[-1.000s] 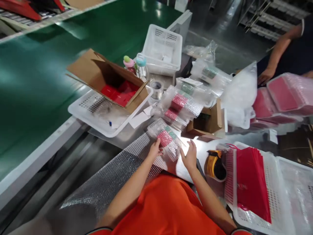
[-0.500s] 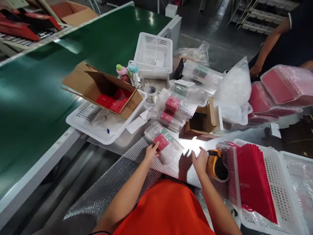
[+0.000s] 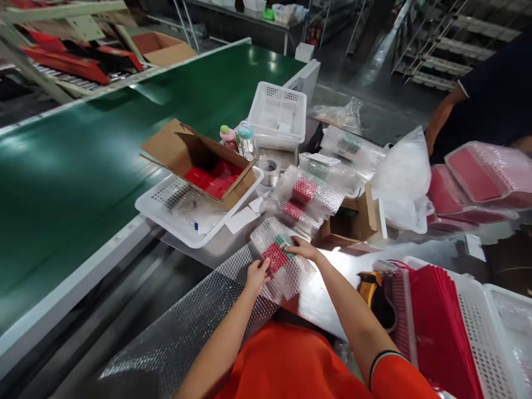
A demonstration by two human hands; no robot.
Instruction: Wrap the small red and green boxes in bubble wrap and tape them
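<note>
A red-and-green box in bubble wrap (image 3: 274, 258) lies on the metal table in front of me. My left hand (image 3: 257, 276) pinches its near left edge, thumb on top and the other fingers partly hidden. On the green end, my right hand (image 3: 304, 249) grips the wrap with thumb and forefinger. From under the package a long sheet of bubble wrap (image 3: 195, 316) runs down to the lower left. Just beyond lie other bubble-wrapped red boxes (image 3: 305, 191).
An open carton (image 3: 236, 191) with red contents rests on a white basket (image 3: 195, 241). A tape roll (image 3: 269, 172) stands behind. To the right are a yellow-black tape dispenser (image 3: 371, 291) and red bags (image 3: 440, 327). A green conveyor (image 3: 103, 149) runs left; another person (image 3: 490, 94) stands far right.
My right hand has moved left from the bare tabletop onto the green end of the wrapped box. My left hand stays at its near edge. The camera view has shifted.
</note>
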